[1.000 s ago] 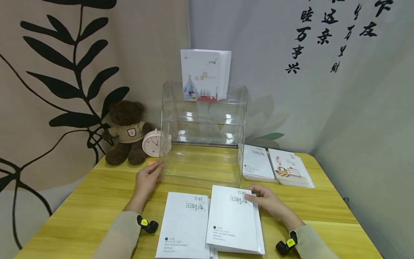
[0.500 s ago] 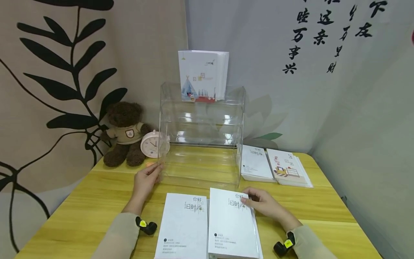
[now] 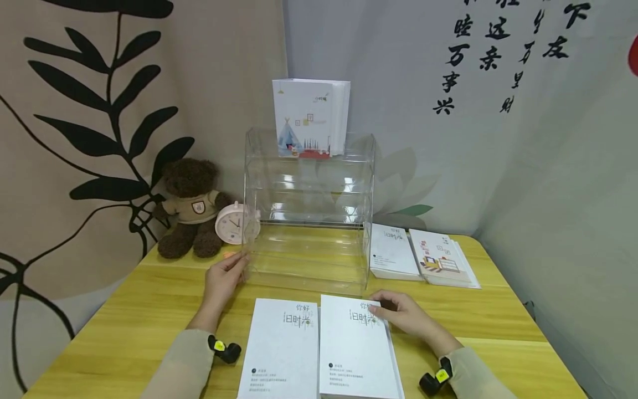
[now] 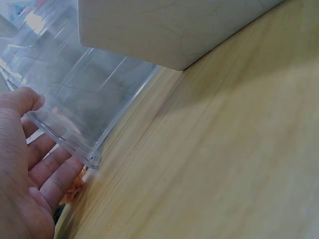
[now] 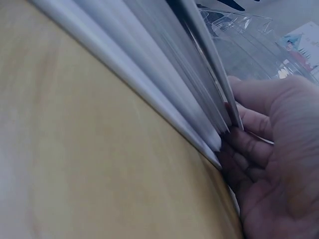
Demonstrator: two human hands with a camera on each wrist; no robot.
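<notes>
My left hand [image 3: 225, 281] pinches the lower left side edge of a clear acrylic display rack [image 3: 310, 206], thumb on one face and fingers behind it in the left wrist view. At the table's front lie white-covered notebooks side by side: a left notebook [image 3: 280, 349] and a right notebook [image 3: 358, 352]. My right hand [image 3: 407, 315] grips the upper right corner of the right notebook, its thumb on the cover. In the right wrist view the fingers curl at the edges of the stacked pages [image 5: 174, 64]. An illustrated notebook [image 3: 304, 119] stands in the rack's top tier.
Two stacks lie right of the rack: a white notebook stack [image 3: 395, 252] and an illustrated notebook stack [image 3: 443, 257]. A brown teddy bear [image 3: 191, 208] and a pink alarm clock [image 3: 230, 223] sit to its left. All stand on a yellow wooden table [image 3: 134, 321].
My right hand has lowered the right notebook and drawn it slightly toward me; it now lies straighter beside the left one. The left hand keeps its hold on the rack. The head view shifted slightly.
</notes>
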